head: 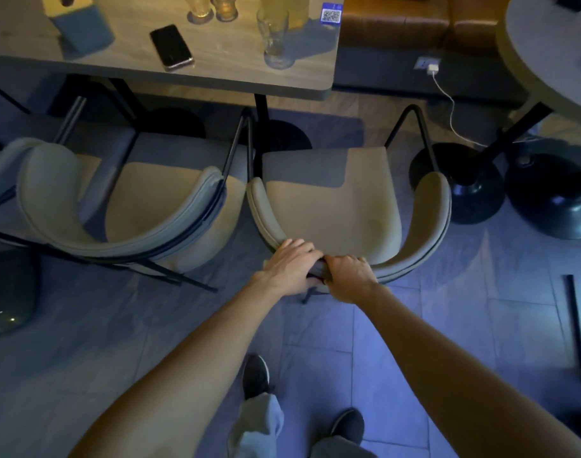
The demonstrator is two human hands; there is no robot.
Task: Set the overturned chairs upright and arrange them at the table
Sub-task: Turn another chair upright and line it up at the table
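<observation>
The chair (335, 206) was seen upright just short of the bench (236, 77), seat towards it. Its back rim was clasped by the left grip (290, 261) and right grip (347, 276) side by side, bench straight ahead.

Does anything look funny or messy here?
The held chair stands straight. A white cable trails loose over the floor on the right, and a black bar lies at the right edge, maybe a tipped chair's leg.

Left hand (290, 264) and right hand (348, 276) grip, arms outstretched.
</observation>
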